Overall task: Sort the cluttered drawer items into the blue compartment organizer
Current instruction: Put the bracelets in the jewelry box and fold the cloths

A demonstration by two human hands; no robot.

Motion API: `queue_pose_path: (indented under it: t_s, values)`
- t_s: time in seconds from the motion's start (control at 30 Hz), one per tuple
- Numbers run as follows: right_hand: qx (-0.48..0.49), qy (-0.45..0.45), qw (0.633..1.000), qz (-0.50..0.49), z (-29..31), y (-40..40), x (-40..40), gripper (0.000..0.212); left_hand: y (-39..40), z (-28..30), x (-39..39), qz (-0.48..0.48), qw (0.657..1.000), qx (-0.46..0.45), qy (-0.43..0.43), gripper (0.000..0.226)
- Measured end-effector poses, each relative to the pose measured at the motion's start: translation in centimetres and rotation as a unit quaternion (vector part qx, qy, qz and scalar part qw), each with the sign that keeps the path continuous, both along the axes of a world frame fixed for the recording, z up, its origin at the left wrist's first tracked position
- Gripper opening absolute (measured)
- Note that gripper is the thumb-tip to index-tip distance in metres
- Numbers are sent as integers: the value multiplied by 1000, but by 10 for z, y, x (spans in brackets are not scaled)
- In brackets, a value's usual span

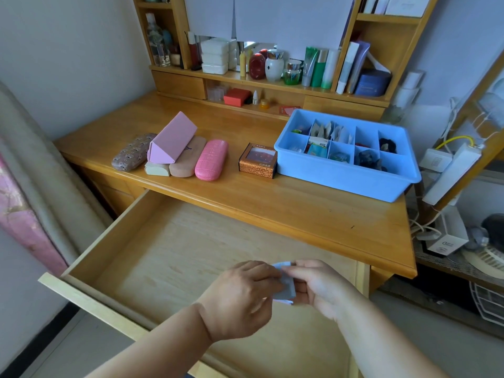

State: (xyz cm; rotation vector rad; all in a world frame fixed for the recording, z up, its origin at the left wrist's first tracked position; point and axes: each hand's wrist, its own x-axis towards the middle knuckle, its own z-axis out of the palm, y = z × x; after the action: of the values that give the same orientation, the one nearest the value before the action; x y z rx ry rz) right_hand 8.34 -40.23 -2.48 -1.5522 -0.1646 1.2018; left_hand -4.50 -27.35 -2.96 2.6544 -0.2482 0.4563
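Note:
Above the open wooden drawer (pixel 169 257), both my hands hold one small grey-blue cloth (pixel 286 287). My left hand (pixel 240 298) pinches its left side and my right hand (pixel 319 285) pinches its right side, fingers curled round it. Most of the cloth is hidden between my fingers. The drawer floor beneath shows bare wood. The blue compartment organizer (pixel 346 175) stands on the desk at the right, well beyond my hands. Its compartments hold small packets, sachets and dark items.
Several glasses cases lie in a row on the desk at the left, among them a pink triangular case (pixel 171 139) and a pink hard case (pixel 211 159). A brown and gold box (pixel 257 160) sits beside the organizer. Shelves with bottles and jars rise behind.

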Motion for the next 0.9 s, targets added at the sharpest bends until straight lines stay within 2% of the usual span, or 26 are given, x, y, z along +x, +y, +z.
queue_pose_path:
  t_s: [0.07,0.17,0.23,0.27,0.33,0.4,0.5,0.57,0.67,0.8,0.87,0.9]
  values:
    - [-25,-70,997,29,-4,-2,-2,16,0,-6,0,66,993,-100,6,27]
    - [-13,-106,991,79,-5,-2,-5,18,5,-10,11,184,948,-247,83,31]
    - [10,-128,989,79,-8,1,-5,14,12,-11,20,211,911,-305,181,17]
    - [7,-169,983,70,-10,3,-3,11,17,-12,23,220,897,-324,205,17]
    - [-30,-280,958,47,-15,8,3,10,26,-15,27,240,882,-356,193,23]
    - [-39,-301,953,11,-16,15,7,17,30,-16,28,243,894,-351,137,29]
    - [4,-161,986,-42,-19,21,7,23,31,-19,25,197,940,-270,65,31]
    - [22,-99,993,-63,-23,23,4,24,31,-26,20,155,958,-230,72,22]
    - [6,-147,988,-41,-37,23,-3,17,32,-36,7,141,944,-272,125,30]
    - [-10,-210,974,78,-48,25,-9,26,40,-42,3,220,904,-343,132,41]
    - [0,-217,968,128,-47,28,-11,26,43,-44,6,196,899,-340,198,47]
    - [1,-222,965,139,-47,30,-11,27,43,-44,9,188,896,-331,229,43]
